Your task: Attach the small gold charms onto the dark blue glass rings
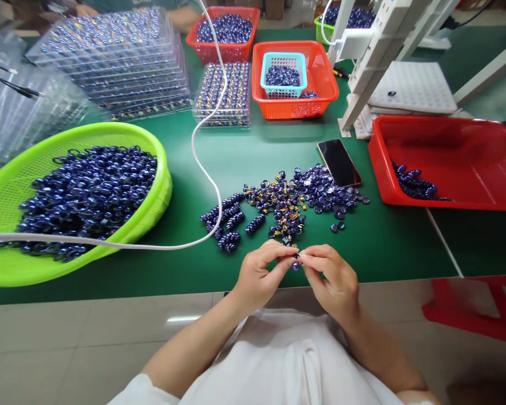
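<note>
Near the table's front edge, my left hand (265,271) and my right hand (332,279) meet, fingertips pinched around one small shiny dark-blue part (296,265). Its exact kind is too small to make out. Just beyond my fingers lies a loose pile of small parts with yellow and metallic bits (284,205). To its right spreads a heap of dark-blue round caps (320,188). On the left of the pile lie several short rows of stacked glossy blue pieces (230,216).
A green basket (164,185) of blue ring-like pieces stands left, a red tray (468,163) right. A phone (339,162) lies by the caps. A white cable (202,169) crosses the table. Stacked clear trays (118,67) and a red basket (329,93) stand behind; a person sits opposite.
</note>
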Available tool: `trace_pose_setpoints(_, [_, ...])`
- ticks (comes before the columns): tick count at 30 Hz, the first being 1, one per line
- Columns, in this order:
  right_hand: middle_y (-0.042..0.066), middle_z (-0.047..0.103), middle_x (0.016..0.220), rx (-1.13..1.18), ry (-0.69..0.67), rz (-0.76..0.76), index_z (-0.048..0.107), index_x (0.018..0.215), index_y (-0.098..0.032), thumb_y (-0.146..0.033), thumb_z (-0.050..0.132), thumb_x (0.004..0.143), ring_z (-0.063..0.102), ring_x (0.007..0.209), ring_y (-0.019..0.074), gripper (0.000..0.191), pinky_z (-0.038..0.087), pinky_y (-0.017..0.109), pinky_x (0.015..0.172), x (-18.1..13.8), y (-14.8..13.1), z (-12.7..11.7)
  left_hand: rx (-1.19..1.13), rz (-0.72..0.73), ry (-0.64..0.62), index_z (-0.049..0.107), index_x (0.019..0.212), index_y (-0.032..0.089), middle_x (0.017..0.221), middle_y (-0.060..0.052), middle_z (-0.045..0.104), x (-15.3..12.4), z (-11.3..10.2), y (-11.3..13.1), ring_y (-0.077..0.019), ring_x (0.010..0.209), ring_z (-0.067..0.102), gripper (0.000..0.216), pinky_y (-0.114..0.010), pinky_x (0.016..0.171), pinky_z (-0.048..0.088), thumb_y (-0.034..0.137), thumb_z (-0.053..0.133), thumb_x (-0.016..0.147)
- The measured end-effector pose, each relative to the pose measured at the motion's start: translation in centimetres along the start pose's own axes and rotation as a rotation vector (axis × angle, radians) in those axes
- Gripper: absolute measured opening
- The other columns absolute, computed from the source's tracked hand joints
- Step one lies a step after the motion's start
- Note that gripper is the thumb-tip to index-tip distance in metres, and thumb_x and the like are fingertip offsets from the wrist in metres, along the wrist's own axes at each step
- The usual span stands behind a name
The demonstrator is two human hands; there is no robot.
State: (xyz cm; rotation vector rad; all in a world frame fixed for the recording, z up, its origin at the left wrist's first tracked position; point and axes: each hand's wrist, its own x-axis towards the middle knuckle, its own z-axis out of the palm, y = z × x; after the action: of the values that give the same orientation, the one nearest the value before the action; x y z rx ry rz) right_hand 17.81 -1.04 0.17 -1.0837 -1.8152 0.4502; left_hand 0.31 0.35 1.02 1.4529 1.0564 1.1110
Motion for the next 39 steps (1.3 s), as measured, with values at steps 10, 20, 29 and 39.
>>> trace_pose_setpoints(10, [0.002, 0.065, 0.083, 0.124, -0.066, 0.257, 0.064, 0.095, -0.024, -0.013, 0.06, 0.089, 0.061, 0.073, 0.0154, 0.013, 0.05, 0.028, 0.065, 0.5, -0.3, -0.3, -0.081, -0.118, 0.035, 0.078, 0.096, 0.019, 0.087, -0.008, 0.074, -0.4, 0.4, -0.6, -0.0193, 0.081, 0.068, 0.014, -0.03, 0.074, 0.053, 0.023, 0.071, 0.084])
trace_pose_setpoints(20, [0.001, 0.063, 0.08, 0.193, -0.081, 0.381, 0.064, 0.089, -0.023, -0.016, 0.057, 0.088, 0.057, 0.068, 0.0144, 0.01, 0.048, 0.028, 0.065, -0.1, -0.2, -0.2, -0.049, -0.104, 0.026, 0.079, 0.095, 0.019, 0.084, -0.008, 0.074, -0.5, 0.7, -0.5, -0.0188, 0.079, 0.067, 0.013, -0.03, 0.074, 0.053, 0.022, 0.072, 0.084])
trace_pose_setpoints(29, [0.002, 0.064, 0.078, 0.278, -0.104, 0.558, 0.064, 0.084, -0.021, -0.02, 0.06, 0.086, 0.06, 0.069, 0.0149, 0.005, 0.049, 0.026, 0.062, 0.2, -0.1, 0.4, 0.064, 0.062, 0.024, 0.076, 0.095, 0.018, 0.083, -0.009, 0.074, -0.4, 0.9, -0.5, -0.0193, 0.079, 0.066, 0.014, -0.032, 0.075, 0.052, 0.014, 0.066, 0.086])
trace_pose_setpoints(39, [0.003, 0.068, 0.085, 0.032, -0.199, 0.415, 0.071, 0.088, -0.021, -0.023, 0.06, 0.091, 0.06, 0.072, 0.0152, 0.011, 0.047, 0.026, 0.064, 1.6, 3.0, -4.1, 0.076, -0.098, -0.028, 0.075, 0.094, 0.016, 0.085, -0.009, 0.073, 0.1, 1.1, -0.6, -0.0189, 0.079, 0.067, 0.014, -0.029, 0.074, 0.052, 0.023, 0.065, 0.088])
